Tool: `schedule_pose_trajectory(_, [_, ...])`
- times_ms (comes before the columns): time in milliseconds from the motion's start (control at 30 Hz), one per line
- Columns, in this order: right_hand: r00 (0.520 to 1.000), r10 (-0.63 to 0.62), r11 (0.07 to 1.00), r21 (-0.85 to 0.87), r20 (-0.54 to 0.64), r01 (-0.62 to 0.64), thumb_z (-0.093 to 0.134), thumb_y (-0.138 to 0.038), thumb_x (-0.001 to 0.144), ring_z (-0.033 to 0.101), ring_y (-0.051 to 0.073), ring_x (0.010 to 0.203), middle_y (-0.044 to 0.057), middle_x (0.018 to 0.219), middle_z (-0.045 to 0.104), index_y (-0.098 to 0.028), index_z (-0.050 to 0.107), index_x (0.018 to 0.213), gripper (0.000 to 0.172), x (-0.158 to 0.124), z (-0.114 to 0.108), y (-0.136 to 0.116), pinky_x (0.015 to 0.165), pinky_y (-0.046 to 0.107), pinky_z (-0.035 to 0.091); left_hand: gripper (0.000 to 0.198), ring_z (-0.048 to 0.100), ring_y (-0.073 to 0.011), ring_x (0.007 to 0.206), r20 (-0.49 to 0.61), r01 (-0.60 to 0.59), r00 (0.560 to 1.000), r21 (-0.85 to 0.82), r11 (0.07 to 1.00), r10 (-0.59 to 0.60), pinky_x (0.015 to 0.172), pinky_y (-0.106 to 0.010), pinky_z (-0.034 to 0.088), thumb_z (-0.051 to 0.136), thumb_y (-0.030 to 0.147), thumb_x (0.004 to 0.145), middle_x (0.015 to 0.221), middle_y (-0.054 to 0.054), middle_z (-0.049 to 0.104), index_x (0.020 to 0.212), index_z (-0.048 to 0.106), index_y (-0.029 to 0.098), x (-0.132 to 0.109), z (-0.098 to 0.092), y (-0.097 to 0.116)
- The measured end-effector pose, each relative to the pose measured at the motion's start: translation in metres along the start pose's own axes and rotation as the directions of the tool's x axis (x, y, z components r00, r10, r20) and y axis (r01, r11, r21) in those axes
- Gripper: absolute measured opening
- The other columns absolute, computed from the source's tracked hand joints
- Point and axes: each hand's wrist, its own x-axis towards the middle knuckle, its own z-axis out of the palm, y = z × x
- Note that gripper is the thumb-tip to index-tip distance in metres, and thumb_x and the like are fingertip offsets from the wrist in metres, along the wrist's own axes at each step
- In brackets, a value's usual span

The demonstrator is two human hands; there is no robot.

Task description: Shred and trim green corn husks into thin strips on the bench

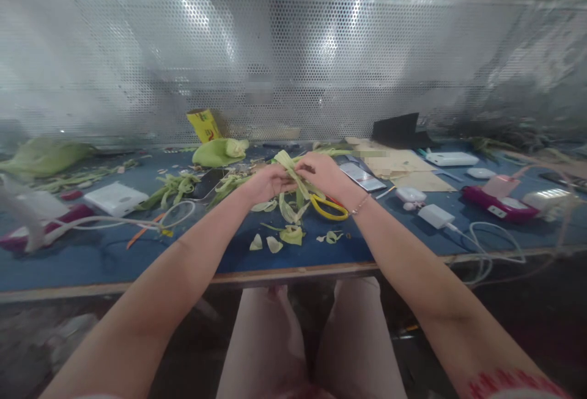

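Both hands meet over the blue table [183, 267], around a long pale green leaf-like strip [292, 170]. My left hand [270, 182] has its fingers curled against the strip's left side. Thumb and fingers of my right hand [320, 172] pinch it from the right. Below them hang or lie crumpled pale leaf pieces [292, 209]; where they join the strip I cannot tell. Yellow scissor-like handles [330, 209] rest beside my right wrist, their other end hidden. Loose petal-like scraps [274, 244] and a wilted greenish piece [292, 235] lie nearer the table's edge.
Left of my hands are a bunch of green strips [180, 188], a dark phone [208, 183] and a white box-shaped device [116, 199]. A lit phone [362, 177], chargers [435, 216] and cables spread to the right. A perforated metal panel [312, 62] stands behind.
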Motion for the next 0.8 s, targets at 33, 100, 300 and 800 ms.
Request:
schedule_pose_trajectory(33, [1.000, 0.008, 1.000, 0.010, -0.008, -0.008, 0.056, -0.012, 0.077, 0.051, 0.012, 0.069, 0.002, 0.075, 0.056, -0.016, 0.062, 0.073, 0.008, 0.000, 0.000, 0.001, 0.068, 0.026, 0.040, 0.016, 0.067, -0.0131, 0.068, 0.006, -0.007, 1.000, -0.002, 1.000, 0.007, 0.081, -0.029, 0.053, 0.049, 0.002, 0.069, 0.068, -0.007, 0.069, 0.072, 0.064, 0.008, 0.000, 0.000, 0.000])
schedule_pose_trajectory(100, [0.999, 0.037, 0.999, 0.039, -0.033, -0.035, 0.056, -0.013, 0.078, 0.052, 0.013, 0.072, 0.002, 0.076, 0.058, -0.016, 0.061, 0.073, 0.007, 0.001, -0.002, 0.001, 0.069, 0.026, 0.041, 0.015, 0.068, -0.0136, 0.071, 0.018, -0.025, 1.000, 0.008, 1.000, 0.025, 0.084, -0.029, 0.053, 0.050, 0.003, 0.072, 0.073, -0.008, 0.070, 0.076, 0.064, 0.008, -0.001, -0.001, 0.000])
schedule_pose_trajectory(300, [0.993, 0.111, 0.992, 0.070, -0.039, -0.108, 0.052, -0.015, 0.081, 0.051, 0.013, 0.069, 0.002, 0.074, 0.060, -0.017, 0.060, 0.072, 0.011, 0.001, -0.007, 0.003, 0.067, 0.027, 0.040, 0.011, 0.069, -0.0164, 0.081, 0.097, -0.056, 0.994, 0.079, 0.995, 0.048, 0.090, -0.031, 0.050, 0.057, 0.013, 0.080, 0.081, -0.011, 0.071, 0.086, 0.065, 0.008, -0.002, -0.001, -0.001])
schedule_pose_trajectory(800, [0.986, -0.165, 0.986, 0.019, 0.016, 0.165, 0.056, -0.013, 0.080, 0.055, 0.013, 0.074, 0.003, 0.077, 0.060, -0.018, 0.068, 0.078, 0.013, -0.002, -0.010, 0.013, 0.070, 0.028, 0.044, 0.016, 0.069, -0.0161, 0.079, 0.024, -0.010, 1.000, 0.147, 0.989, 0.007, 0.090, -0.032, 0.050, 0.060, 0.023, 0.081, 0.075, -0.011, 0.071, 0.081, 0.065, 0.007, 0.002, 0.000, -0.005])
